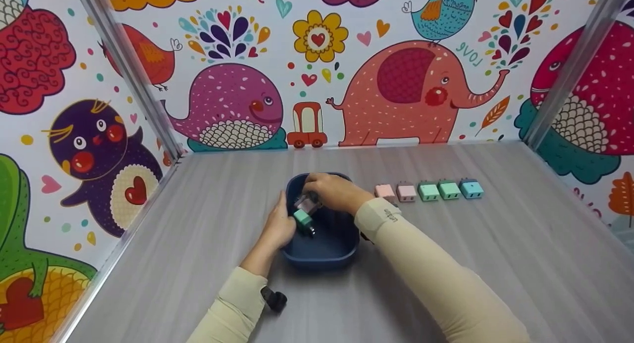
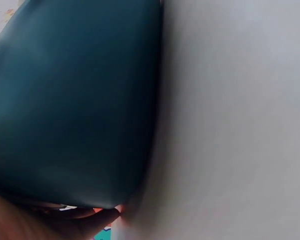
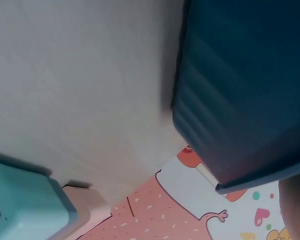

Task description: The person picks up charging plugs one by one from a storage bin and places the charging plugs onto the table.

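On my head feed, the blue bin (image 1: 319, 259) sits on the table (image 1: 198, 244) between the two hands. I have the left hand (image 1: 278, 226) against the bin's left wall, though I cannot tell whether it grips or just presses. The right hand (image 1: 334, 190) reaches over the far part of the bin, fingers bent down at a greyish block (image 1: 308, 202), too blurred for me to say if it is pinched. Just nearer than those fingers, a green charger (image 1: 303, 218) lies in the bin, prongs toward me. To the right of the right hand stands a row of five: two pink chargers (image 1: 406, 192), two green ones (image 1: 449, 190) and a blue charger (image 1: 471, 189). I'd judge the work well along: five lined up, at least the two pieces in the bin left.

The left wrist feed gives me mostly bin wall, with fingers (image 2: 92, 224) at its lower edge.

On the right wrist feed I get the bin's ribbed outside and two chargers of the row, well apart from it; its fingertips are out of sight
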A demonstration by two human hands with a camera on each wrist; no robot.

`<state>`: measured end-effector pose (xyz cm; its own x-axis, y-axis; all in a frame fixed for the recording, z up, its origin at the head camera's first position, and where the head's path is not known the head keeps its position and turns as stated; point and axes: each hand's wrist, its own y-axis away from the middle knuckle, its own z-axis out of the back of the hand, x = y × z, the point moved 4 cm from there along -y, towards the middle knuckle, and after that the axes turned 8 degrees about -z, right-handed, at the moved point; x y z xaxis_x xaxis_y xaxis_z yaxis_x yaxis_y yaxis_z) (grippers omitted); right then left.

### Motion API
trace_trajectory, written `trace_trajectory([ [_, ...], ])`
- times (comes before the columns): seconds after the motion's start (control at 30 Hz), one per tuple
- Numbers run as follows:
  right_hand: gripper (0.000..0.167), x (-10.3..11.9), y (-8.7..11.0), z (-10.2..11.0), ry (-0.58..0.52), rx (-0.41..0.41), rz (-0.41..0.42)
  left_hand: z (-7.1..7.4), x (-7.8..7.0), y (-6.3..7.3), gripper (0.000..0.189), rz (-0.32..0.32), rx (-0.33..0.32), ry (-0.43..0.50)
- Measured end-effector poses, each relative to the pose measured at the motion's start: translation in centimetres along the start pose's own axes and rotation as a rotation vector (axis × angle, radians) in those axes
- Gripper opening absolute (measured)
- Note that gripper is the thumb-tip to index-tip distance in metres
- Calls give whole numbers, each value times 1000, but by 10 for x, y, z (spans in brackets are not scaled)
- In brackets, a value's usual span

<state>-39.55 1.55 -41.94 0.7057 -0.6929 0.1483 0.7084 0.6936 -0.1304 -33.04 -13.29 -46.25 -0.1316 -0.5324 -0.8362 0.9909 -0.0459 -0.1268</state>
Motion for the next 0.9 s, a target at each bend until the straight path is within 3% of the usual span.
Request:
trace_trajectory([
  [0.3, 29, -5, 0, -1, 4, -78, 43, 0, -2, 0, 77, 8, 4, -47],
  [0.9, 32, -3, 3, 3, -36, -83, 6, 0, -2, 1, 78, 7, -2, -16],
])
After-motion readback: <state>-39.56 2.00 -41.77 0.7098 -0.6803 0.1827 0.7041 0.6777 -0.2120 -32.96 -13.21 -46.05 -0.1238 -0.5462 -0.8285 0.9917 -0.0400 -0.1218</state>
